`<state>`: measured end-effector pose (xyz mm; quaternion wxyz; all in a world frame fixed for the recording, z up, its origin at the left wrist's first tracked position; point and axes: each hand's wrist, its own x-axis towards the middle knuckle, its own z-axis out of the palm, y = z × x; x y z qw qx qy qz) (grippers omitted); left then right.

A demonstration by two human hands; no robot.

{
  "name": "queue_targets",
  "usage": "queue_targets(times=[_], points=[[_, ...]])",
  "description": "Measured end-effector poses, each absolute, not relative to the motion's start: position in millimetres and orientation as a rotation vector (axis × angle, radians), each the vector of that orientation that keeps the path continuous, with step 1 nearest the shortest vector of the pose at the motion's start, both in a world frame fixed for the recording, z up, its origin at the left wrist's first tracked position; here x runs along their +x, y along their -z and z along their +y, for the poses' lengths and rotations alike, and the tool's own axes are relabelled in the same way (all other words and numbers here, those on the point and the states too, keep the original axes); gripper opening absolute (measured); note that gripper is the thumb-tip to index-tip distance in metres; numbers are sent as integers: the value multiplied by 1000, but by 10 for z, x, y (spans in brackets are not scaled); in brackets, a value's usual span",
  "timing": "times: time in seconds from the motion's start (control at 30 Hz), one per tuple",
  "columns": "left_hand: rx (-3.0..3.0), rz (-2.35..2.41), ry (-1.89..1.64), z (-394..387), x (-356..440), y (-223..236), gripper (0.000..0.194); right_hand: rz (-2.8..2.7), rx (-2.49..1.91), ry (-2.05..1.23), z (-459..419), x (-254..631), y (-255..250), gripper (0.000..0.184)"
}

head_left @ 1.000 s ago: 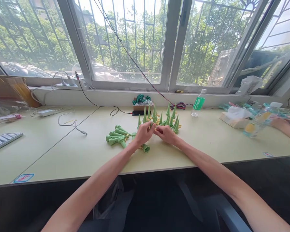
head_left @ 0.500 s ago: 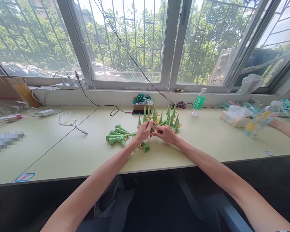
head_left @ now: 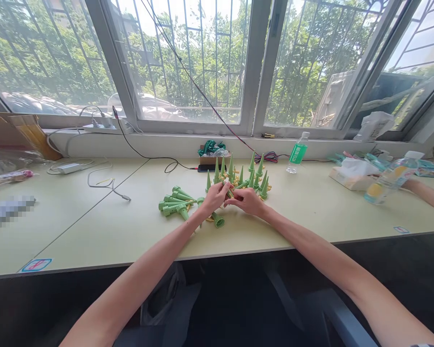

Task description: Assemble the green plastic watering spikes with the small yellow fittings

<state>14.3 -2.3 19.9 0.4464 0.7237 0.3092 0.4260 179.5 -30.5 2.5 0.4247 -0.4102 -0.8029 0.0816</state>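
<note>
Both of my hands meet over the middle of the table. My left hand (head_left: 214, 198) is closed on a green plastic watering spike (head_left: 229, 192), mostly covered by fingers. My right hand (head_left: 249, 201) is closed too, its fingertips pinched at the same spike. Just behind them, several green watering spikes (head_left: 259, 169) stand point up with small yellow parts low down. To the left, several more cone-shaped spikes (head_left: 173, 199) lie in a heap. One spike (head_left: 219, 221) lies under my left wrist, its round open end facing me.
Behind the spikes are a small box (head_left: 214, 156) and a black phone (head_left: 211, 168). A green-labelled bottle (head_left: 298, 153) stands back right, near a tissue box (head_left: 352, 176) and a larger bottle (head_left: 390, 178). Another person's arm (head_left: 425, 193) reaches in at right. A cable (head_left: 112, 185) lies left.
The fingers of both hands have shifted slightly around the spike, which shows a little more between them. The other person's hand at right has moved behind the larger bottle.
</note>
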Motion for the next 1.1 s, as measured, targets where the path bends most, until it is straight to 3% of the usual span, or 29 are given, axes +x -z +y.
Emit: queue_targets(times=[0.5,0.7,1.1], points=[[2004,803,-992,-41,138,-179,34,-1848,-1099,-121,-270,1866,-41,61],[2402,835,-1038,20,159,-90,30,-1791,-1108,-117,-284,1869,-59,46],[2467,786,-1026,-49,157,-150,26,-1807,-1096,-68,-266,1856,-20,31]])
